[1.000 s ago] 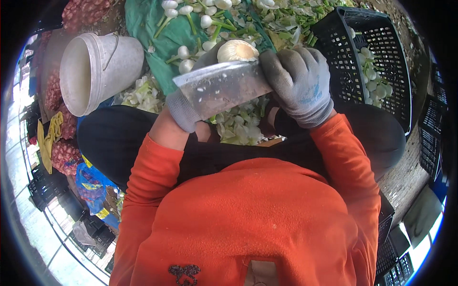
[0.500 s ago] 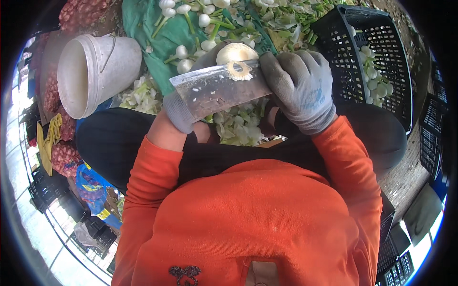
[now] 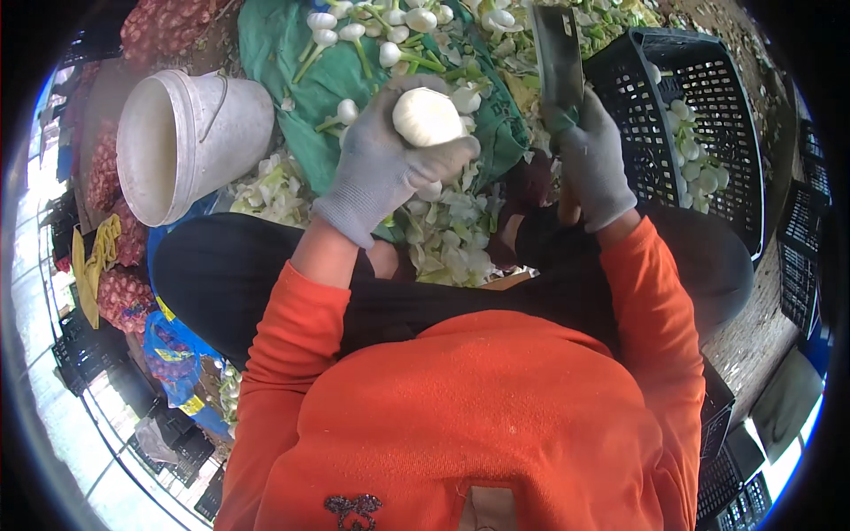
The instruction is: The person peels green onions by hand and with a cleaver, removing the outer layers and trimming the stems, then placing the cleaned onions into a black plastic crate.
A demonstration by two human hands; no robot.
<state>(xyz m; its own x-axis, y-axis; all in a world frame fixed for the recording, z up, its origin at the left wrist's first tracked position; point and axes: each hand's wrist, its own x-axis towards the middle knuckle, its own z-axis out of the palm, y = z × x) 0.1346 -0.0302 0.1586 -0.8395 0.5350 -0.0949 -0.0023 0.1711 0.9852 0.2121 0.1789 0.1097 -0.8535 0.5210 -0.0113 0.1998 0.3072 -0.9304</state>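
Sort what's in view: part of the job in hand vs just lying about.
In the job:
left hand, holding a peeled bulb
right hand, gripping the cleaver
probably the other bulbs on the green sheet, and the crate with bulbs in it

Seemingly just lying about:
bucket
yellow cloth
red sacks
blue bag

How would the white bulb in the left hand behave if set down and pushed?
The white bulb would probably roll, given its rounded sides. Its smooth surface may be slippery. It seems firm, showing no dent in the left hand.
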